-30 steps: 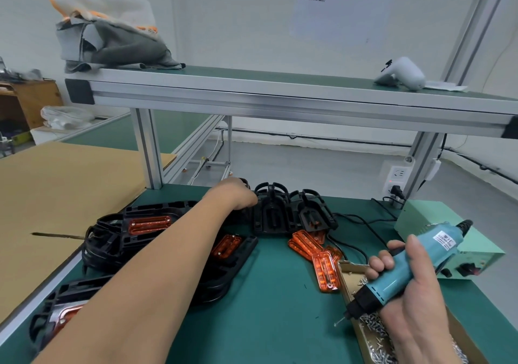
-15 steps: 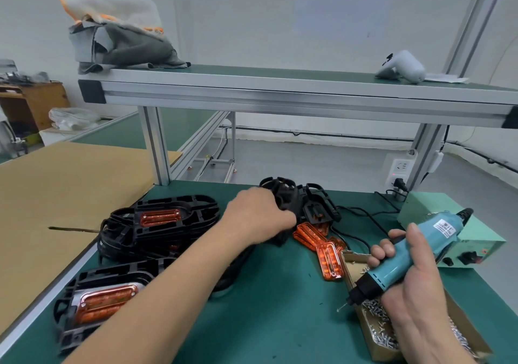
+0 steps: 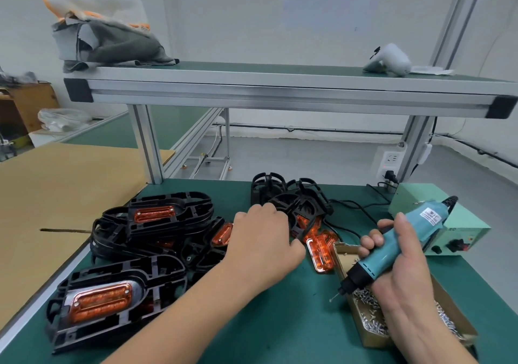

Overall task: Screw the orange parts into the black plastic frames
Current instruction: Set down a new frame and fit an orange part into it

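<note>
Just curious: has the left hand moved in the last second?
Yes. The left hand has drawn back from the rear frames toward the person, pulling one frame along.

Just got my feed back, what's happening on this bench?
A person is mid-assembly. The left hand grips an empty black frame, tilted up off the table above some loose orange parts. The right hand holds a blue screwdriver, tip pointing down by a box of screws. On the left lies a pile of frames with orange parts fitted.

Left hand (image 3: 263, 240) on black frame (image 3: 302, 209), right hand (image 3: 403, 276) around blue screwdriver (image 3: 420, 220)
</note>
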A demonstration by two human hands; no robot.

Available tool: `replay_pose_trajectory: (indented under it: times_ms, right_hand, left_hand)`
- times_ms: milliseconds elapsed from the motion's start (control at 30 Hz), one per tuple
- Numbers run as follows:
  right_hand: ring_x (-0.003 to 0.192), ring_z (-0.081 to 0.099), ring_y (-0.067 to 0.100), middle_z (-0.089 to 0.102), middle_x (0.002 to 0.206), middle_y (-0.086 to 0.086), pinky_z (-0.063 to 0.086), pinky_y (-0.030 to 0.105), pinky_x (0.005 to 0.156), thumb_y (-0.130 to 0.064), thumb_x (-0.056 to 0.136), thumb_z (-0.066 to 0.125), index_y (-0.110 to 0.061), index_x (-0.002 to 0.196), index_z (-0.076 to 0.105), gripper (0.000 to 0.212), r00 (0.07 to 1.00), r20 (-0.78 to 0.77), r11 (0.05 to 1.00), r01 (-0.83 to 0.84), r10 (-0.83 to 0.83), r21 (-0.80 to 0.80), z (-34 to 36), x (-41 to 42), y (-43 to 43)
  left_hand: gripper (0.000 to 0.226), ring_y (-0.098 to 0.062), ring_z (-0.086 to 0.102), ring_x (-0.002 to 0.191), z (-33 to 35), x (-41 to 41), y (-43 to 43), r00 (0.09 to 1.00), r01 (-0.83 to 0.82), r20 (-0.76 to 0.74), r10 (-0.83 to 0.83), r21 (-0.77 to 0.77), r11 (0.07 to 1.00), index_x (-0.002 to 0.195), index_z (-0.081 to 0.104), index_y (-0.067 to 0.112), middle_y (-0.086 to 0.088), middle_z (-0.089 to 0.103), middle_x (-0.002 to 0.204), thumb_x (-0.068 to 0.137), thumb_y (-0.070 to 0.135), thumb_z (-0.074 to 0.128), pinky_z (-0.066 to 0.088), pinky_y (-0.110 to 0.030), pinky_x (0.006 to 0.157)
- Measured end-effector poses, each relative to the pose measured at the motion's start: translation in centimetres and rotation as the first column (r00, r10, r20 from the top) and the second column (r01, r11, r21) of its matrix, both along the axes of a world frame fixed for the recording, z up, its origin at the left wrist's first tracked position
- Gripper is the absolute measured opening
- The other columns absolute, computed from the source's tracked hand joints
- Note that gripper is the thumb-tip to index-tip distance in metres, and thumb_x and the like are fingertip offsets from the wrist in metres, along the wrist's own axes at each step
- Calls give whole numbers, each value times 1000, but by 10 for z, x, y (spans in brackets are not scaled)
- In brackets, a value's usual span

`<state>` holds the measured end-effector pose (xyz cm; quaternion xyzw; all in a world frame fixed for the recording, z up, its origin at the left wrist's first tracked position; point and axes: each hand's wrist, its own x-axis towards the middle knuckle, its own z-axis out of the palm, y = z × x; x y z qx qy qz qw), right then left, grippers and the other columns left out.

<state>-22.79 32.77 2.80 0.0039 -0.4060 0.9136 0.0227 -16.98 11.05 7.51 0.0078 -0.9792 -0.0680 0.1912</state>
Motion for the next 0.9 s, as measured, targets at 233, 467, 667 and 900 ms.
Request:
replay_pose_trajectory:
  times_ms: [233, 467, 667, 900]
  right_hand:
    - [64, 54, 14, 51, 71, -2, 52, 26, 56, -46, 97, 74, -20, 89, 68, 28, 1000, -3, 1000, 4, -4, -7, 1, 2, 1]
    - [62, 54, 15, 50, 70, 0, 52, 27, 54, -45, 97, 74, -18, 90, 67, 29, 1000, -8, 1000, -8, 8, -9, 1, 2, 1]
    - [62, 52, 15, 49, 71, 0, 50, 27, 55, -45, 95, 75, -18, 90, 65, 29, 1000, -15, 1000, -25, 26, 15, 0, 3, 0]
    - [62, 52, 16, 49, 71, 1, 50, 28, 55, -43, 98, 73, -17, 90, 64, 28, 1000, -7, 1000, -15, 16, 21, 0, 4, -1]
  left_hand:
    - [28, -19, 38, 84, -1, 37, 10, 996, 82, -16, -82, -22, 996, 76, 43, 26, 7, 42, 88, 85, 53, 43, 33, -39, 75]
    - [54, -19, 37, 118, -35, 90, 27, 941, 157, 308, -138, -35, 987, 115, 60, 27, 7, 42, 121, 86, 65, 36, 34, -42, 100]
    - [37, -14, 62, 94, -42, 116, 31, 946, 200, 276, -170, -83, 976, 83, 71, 30, 10, 58, 101, 76, 66, 62, 51, -35, 73]
    - [57, -10, 62, 64, -56, 126, 36, 936, 240, 300, -186, -155, 958, 60, 68, 33, 13, 59, 74, 67, 87, 55, 45, -25, 46]
